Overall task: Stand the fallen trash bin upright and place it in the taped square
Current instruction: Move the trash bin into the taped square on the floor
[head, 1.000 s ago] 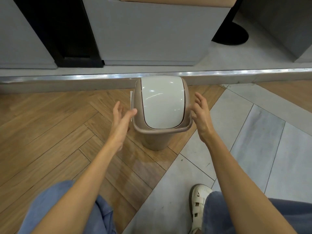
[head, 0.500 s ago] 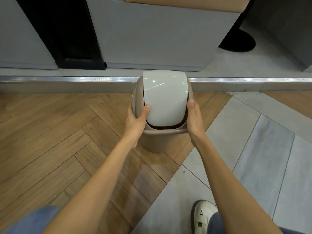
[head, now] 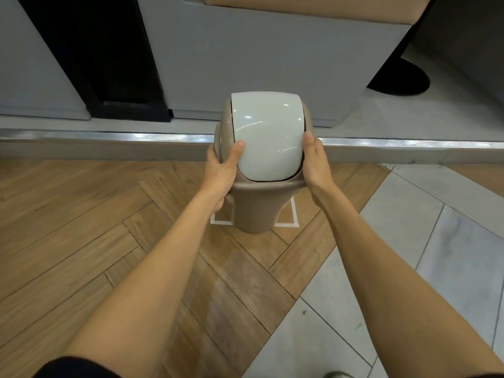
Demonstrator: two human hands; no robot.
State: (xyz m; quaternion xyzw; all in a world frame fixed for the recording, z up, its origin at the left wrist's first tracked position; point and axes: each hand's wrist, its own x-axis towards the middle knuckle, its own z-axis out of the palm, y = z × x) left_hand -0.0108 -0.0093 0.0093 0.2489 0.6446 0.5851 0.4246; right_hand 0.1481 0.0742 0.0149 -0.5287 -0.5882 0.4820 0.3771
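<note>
both hands grip upright trash bin [head: 256,211]; taped square [head: 286,221] beneath

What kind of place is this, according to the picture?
Probably an indoor public space such as a café or lounge: herringbone wood floor meeting grey tiles, a metal-edged raised step, and a black round table base beside a padded bench.

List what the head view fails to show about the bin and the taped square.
- Far side of the taped square: hidden by the bin.
- Whether the bin's base touches the floor: cannot tell.
- Left hand and right hand fingers: hidden behind the bin.
</note>
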